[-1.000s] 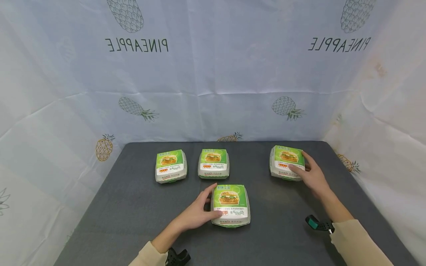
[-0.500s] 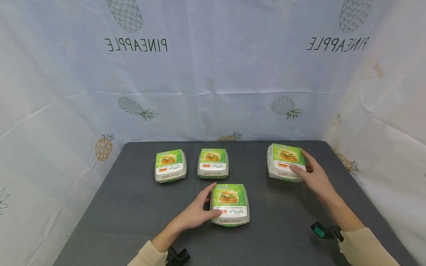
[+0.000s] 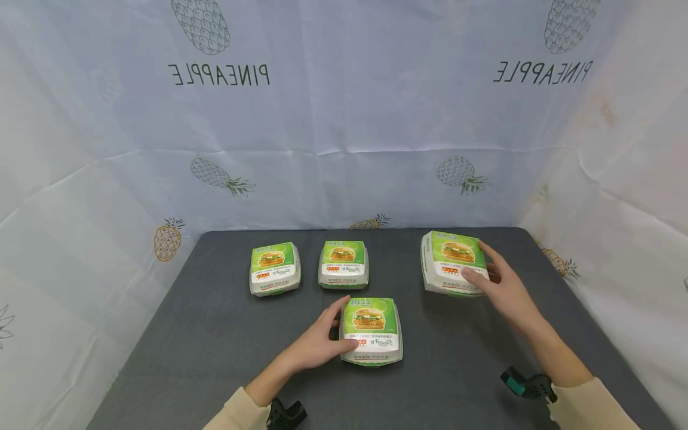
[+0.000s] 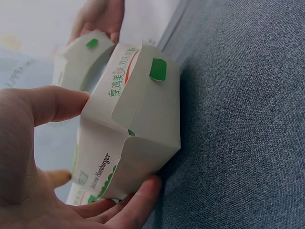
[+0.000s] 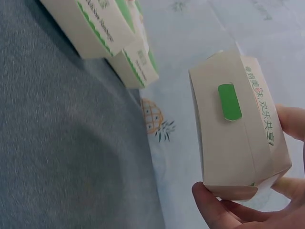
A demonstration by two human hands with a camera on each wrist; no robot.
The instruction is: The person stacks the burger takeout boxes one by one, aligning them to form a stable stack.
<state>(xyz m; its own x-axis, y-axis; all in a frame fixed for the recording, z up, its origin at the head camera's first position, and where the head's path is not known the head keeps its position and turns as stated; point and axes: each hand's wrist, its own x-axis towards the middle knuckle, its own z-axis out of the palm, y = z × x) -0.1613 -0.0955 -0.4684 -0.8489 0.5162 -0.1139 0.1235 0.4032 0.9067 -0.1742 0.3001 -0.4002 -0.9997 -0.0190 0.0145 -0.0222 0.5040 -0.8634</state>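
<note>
Right hand [image 3: 504, 289]: thumb and fingers grip the right box [image 3: 453, 263] by its side.
Left hand [image 3: 317, 343]: thumb and fingers hold the front box [image 3: 372, 331] by its side.
Right box: lifted off the table [image 3: 188, 358], slightly tilted; not set down yet.
Front box: appears to rest on the table, below the middle box [image 3: 344, 264] in the head view; seemingly placed.
Middle box, left box [image 3: 275, 269]: side by side, apart, untouched.

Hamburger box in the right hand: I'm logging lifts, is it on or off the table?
Off: the right wrist view shows backdrop between the hamburger box and the table.
</note>
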